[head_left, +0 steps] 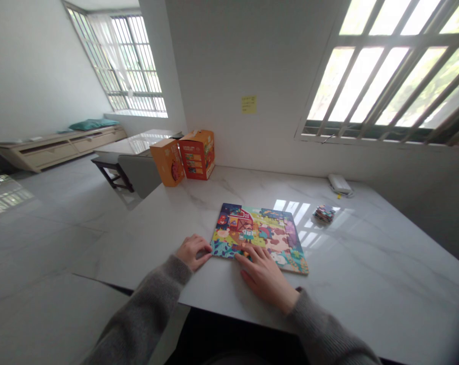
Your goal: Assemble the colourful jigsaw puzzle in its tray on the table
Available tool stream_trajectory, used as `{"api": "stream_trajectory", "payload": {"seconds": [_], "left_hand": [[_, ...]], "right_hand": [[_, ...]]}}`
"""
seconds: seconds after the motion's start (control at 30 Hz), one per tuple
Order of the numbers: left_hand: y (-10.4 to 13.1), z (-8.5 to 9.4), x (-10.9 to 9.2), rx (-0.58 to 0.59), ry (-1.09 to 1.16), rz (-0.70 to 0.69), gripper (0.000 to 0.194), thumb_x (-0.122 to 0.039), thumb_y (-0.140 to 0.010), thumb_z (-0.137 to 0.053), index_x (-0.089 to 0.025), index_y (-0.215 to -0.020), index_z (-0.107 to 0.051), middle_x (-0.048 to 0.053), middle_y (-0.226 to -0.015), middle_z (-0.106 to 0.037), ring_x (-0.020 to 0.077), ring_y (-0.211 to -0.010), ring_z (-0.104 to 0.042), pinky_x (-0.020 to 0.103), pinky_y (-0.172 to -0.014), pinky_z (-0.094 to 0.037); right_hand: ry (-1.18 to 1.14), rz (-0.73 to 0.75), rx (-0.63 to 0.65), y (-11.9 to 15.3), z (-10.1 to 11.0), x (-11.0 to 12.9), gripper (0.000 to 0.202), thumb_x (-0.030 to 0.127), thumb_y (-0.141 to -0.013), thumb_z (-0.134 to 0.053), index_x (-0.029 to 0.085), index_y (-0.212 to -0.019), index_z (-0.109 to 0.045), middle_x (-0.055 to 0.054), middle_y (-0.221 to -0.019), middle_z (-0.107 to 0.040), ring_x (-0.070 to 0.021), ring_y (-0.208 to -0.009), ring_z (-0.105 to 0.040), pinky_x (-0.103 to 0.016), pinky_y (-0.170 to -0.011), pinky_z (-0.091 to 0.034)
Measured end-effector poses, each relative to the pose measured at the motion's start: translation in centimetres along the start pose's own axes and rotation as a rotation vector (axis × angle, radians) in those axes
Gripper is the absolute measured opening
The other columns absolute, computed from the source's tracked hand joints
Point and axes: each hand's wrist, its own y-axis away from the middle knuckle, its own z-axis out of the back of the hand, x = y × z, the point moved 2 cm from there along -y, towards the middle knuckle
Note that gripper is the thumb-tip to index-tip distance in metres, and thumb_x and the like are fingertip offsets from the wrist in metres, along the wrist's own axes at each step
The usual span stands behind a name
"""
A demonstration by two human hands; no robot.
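A colourful farm-scene jigsaw puzzle [277, 235] lies flat on the white marble-look table, with a red barn and a brown-patched cow among its pictures. At its near left corner is my left hand [193, 251], fingers curled and thumb and forefinger pinched on the board's edge. My right hand [265, 276] lies palm down over the near edge, its fingers stretched out on the pieces left of the middle. The fingers partly cover the picture beneath them. To the right of the board sits a small stack of puzzle pieces [324, 214].
Two orange puzzle boxes, a plain-sided one [167, 162] and a printed one [197, 156], stand at the table's far left corner. A white device with a cable [339, 185] lies near the wall at the back right. A yellow note [249, 104] is stuck on the wall.
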Motion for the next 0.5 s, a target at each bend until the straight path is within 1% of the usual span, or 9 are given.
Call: {"api": "stream_trajectory", "payload": {"seconds": [0.17, 0.27, 0.33, 0.4, 0.47, 0.5], "left_hand": [[0.1, 0.1, -0.3, 0.0, 0.005, 0.016, 0.006, -0.028, -0.085, -0.067, -0.022, -0.085, -0.069, 0.003, -0.088, -0.071, 0.0218, -0.091, -0.06, 0.037, -0.086, -0.043], [0.1, 0.4, -0.7, -0.003, 0.012, 0.024, 0.006, -0.027, -0.086, -0.066, -0.022, -0.086, -0.069, 0.003, -0.089, -0.07, 0.0214, -0.092, -0.06, 0.036, -0.087, -0.043], [0.0, 0.6, -0.8, -0.002, 0.011, 0.023, 0.007, -0.027, -0.086, -0.066, -0.021, -0.085, -0.069, 0.003, -0.089, -0.07, 0.0212, -0.092, -0.06, 0.036, -0.086, -0.043], [0.0, 0.6, -0.9, -0.001, 0.006, 0.023, 0.006, -0.027, -0.086, -0.065, -0.022, -0.085, -0.069, 0.003, -0.089, -0.07, 0.021, -0.091, -0.06, 0.036, -0.086, -0.044], [0.0, 0.5, -0.8, -0.001, 0.003, 0.023, 0.006, -0.026, -0.085, -0.065, -0.022, -0.085, -0.069, 0.003, -0.089, -0.07, 0.0211, -0.092, -0.06, 0.036, -0.086, -0.044], [0.1, 0.5, -0.7, -0.002, 0.002, 0.023, 0.006, -0.026, -0.085, -0.065, -0.022, -0.085, -0.069, 0.003, -0.09, -0.07, 0.0211, -0.092, -0.06, 0.036, -0.086, -0.044]], "right_hand": [[-0.023, 0.015, -0.015, 0.4, 0.5, -0.1, 0.046, 0.021, -0.09, -0.06, 0.028, -0.135, -0.053, -0.011, -0.137, -0.053, -0.0295, -0.127, -0.046, -0.05, -0.105, -0.044], [-0.061, -0.01, -0.078, 1.4, 1.3, -1.1, 0.046, 0.02, -0.092, -0.055, 0.03, -0.137, -0.052, -0.009, -0.135, -0.054, -0.0271, -0.124, -0.049, -0.048, -0.103, -0.046], [-0.085, -0.064, -0.147, 2.7, 1.8, -2.7, 0.044, 0.019, -0.094, -0.052, 0.031, -0.136, -0.052, -0.009, -0.129, -0.057, -0.0266, -0.12, -0.051, -0.048, -0.101, -0.048], [-0.099, -0.122, -0.225, 4.3, 2.1, -4.8, 0.04, 0.02, -0.095, -0.05, 0.03, -0.133, -0.056, -0.01, -0.121, -0.058, -0.027, -0.117, -0.053, -0.047, -0.098, -0.049], [-0.089, -0.195, -0.288, 6.2, 2.2, -7.3, 0.033, 0.024, -0.096, -0.05, 0.028, -0.128, -0.059, -0.011, -0.118, -0.058, -0.0273, -0.114, -0.054, -0.047, -0.097, -0.05], [-0.077, -0.228, -0.298, 7.2, 2.1, -8.4, 0.032, 0.026, -0.096, -0.051, 0.027, -0.127, -0.059, -0.011, -0.119, -0.058, -0.0276, -0.113, -0.054, -0.047, -0.097, -0.05]]}}
